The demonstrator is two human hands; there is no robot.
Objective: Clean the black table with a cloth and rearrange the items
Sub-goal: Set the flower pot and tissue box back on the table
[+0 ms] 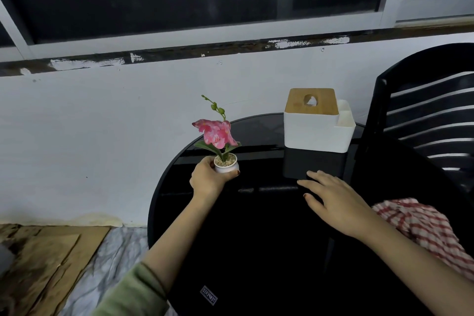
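The left hand (208, 177) holds a small white flower pot (226, 166) with a pink artificial flower (217, 133). The fingers are closed around the pot from the left side and from below. The pot is upright, near the far left edge of the round black table (256, 251), and I cannot tell if its base touches the glass or is a little above it.

The right hand (333, 200) is empty, with the fingers spread wide and flat. It is low over the middle of the table, just in front of the white tissue box (316, 131) with a wooden lid (311, 100), but it does not touch the box. If the palm rests on the glass, I cannot say.

The box stands at the far edge of the table, toward the right. The red and white checked cloth (423, 228) lies crumpled at the right edge, behind the right wrist, and no hand holds it. A black chair (423, 110) stands beyond the right edge.

My judgement is that the wiping is set aside and the step in hand is the rearranging, with the pot as the item being placed. The next move needs the left hand to lower the pot straight, so the tall flower does not tip it, and to open only when the base is flat on the glass. The right hand is well placed to move the box after this.
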